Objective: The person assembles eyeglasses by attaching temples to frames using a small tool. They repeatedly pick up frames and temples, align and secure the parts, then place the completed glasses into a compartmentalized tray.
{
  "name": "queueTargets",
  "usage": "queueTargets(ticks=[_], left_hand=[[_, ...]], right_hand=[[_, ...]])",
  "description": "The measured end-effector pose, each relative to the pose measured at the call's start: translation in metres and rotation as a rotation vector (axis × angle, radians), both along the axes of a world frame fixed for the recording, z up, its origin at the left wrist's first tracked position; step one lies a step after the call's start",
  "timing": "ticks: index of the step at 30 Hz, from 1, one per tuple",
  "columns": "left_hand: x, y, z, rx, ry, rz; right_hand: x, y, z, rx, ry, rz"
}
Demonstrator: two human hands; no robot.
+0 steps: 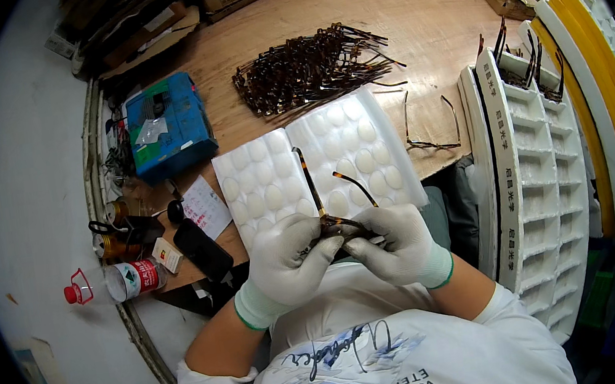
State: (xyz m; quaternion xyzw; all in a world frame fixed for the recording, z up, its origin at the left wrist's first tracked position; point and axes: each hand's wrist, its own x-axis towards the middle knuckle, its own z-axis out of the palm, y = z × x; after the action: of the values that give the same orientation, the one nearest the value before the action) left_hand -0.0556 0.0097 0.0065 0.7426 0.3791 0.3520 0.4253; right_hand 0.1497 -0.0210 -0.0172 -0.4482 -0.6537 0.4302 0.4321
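Seated person at a wooden worktop, seen from above. The left hand and right hand, both in white knit gloves, meet just above the lap; the fingers of each are curled shut around the front of a tortoiseshell spectacle frame. The frame's two temples stick up and away from the hands, over a white moulded tray of oval lenses that lies on the worktop edge directly beyond the hands. Farther back lies a heap of dark brown frames. A single thin frame rests open on the wood to the right of the lens tray. Along the right side stand white compartmented trays, a few frames upright in their far slots, with yellow-edged trays behind them. To the left: a blue box, a small printed card, a black phone, and a clear plastic bottle with a red cap lying on its side at the worktop's rim.
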Motion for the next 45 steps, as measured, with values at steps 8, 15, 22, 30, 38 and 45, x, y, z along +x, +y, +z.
queueTargets(ticks=[8, 15, 22, 30, 38, 45], left_hand=[[0.011, 0.015, -0.016, 0.064, 0.132, 0.02], [0.035, 0.132, -0.082, -0.01, 0.066, 0.361], [-0.013, 0.323, -0.209, -0.871, 0.023, 0.791], [-0.044, 0.295, -0.162, -0.889, -0.509, 0.867], [-0.055, 0.193, -0.073, -0.168, -0.251, 0.789], [-0.094, 0.04, -0.037, 0.071, 0.119, 0.482]], right_hand=[[0.016, 0.018, -0.002, -0.081, -0.083, 0.064], [0.108, 0.058, -0.072, 0.098, -0.738, -0.338], [0.183, 0.073, -0.162, 0.084, -1.221, -0.357], [0.133, 0.095, -0.111, 0.148, -1.072, -0.325], [-0.115, 0.14, -0.11, 0.271, -0.619, 0.366], [-0.188, 0.154, -0.105, -0.053, -0.865, 0.197]])
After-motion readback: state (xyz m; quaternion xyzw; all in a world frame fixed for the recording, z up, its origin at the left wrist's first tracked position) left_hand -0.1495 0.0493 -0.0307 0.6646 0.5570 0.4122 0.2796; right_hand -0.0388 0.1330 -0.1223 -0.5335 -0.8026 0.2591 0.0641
